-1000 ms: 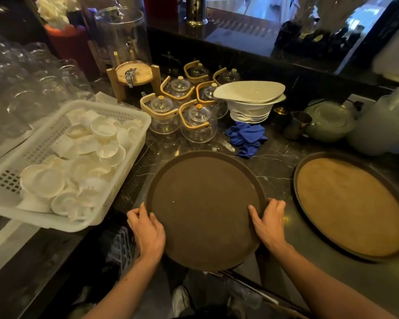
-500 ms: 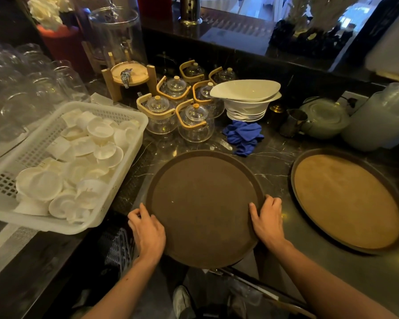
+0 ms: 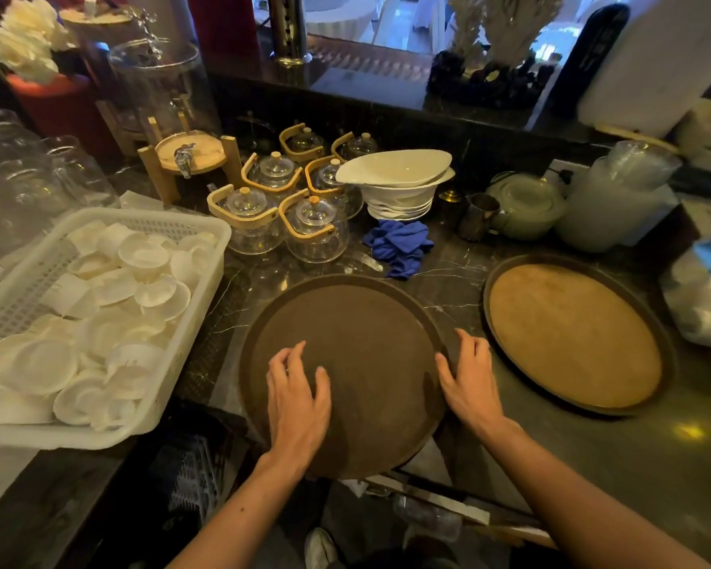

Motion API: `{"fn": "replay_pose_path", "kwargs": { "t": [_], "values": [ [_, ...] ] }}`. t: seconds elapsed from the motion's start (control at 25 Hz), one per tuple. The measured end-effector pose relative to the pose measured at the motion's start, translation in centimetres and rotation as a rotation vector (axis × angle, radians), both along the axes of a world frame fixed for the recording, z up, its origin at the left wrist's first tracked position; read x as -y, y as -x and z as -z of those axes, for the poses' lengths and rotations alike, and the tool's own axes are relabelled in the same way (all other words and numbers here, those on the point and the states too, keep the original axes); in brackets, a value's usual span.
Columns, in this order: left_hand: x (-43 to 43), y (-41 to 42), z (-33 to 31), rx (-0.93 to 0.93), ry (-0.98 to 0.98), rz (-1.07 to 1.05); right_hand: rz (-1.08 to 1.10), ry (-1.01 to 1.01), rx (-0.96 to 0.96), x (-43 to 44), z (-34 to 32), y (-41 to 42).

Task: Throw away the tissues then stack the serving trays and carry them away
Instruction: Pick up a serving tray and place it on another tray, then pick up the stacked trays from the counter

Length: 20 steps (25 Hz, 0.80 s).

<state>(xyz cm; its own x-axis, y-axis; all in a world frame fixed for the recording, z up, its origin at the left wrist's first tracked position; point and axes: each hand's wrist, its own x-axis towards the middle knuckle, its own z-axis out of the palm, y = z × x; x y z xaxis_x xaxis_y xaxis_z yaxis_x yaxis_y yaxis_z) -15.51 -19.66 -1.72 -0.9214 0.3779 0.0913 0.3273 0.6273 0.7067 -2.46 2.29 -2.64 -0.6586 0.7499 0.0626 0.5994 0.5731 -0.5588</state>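
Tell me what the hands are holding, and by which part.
Nothing is plainly gripped. The left hand lies spread on the flat of the dark tray; the right hand rests against its right rim.

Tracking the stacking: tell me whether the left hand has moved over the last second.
Yes. The left hand left the dark tray's near-left rim and moved right, away from the white basket, over the tray's surface.

- The dark brown tray (image 3: pixel 370 322) is laid flat on the dark marble counter (image 3: pixel 456 277). It is round, with a low raised rim and a matte textured surface, and its near edge is hung past the counter's front edge.
- The tan tray (image 3: pixel 571 334) is laid flat to its right, apart from it, round and dark-rimmed; the 2 are seen unstacked.
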Motion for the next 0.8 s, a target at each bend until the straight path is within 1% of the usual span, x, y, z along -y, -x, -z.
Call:
{"fn": "replay_pose_path", "kwargs": {
  "t": [0.2,0.44,0.52,0.8],
  "values": [
    [-4.8,-0.6,-1.8,-0.005,-0.056,0.152,0.030,-0.066,-0.059,-2.2,-2.1,-2.1],
    [-12.5,-3.3,-4.1,-0.031,-0.109,0.334,0.106,-0.157,-0.105,-7.5,-4.0,-6.2],
    [-15.2,-4.7,-4.5,-0.032,-0.109,0.362,0.122,-0.182,-0.101,-10.0,-4.2,-8.1],
    [-23.9,-9.9,-4.6,0.005,-0.029,0.382,0.179,-0.136,-0.088,-20.7,-4.4,-15.1]
  ]
}}
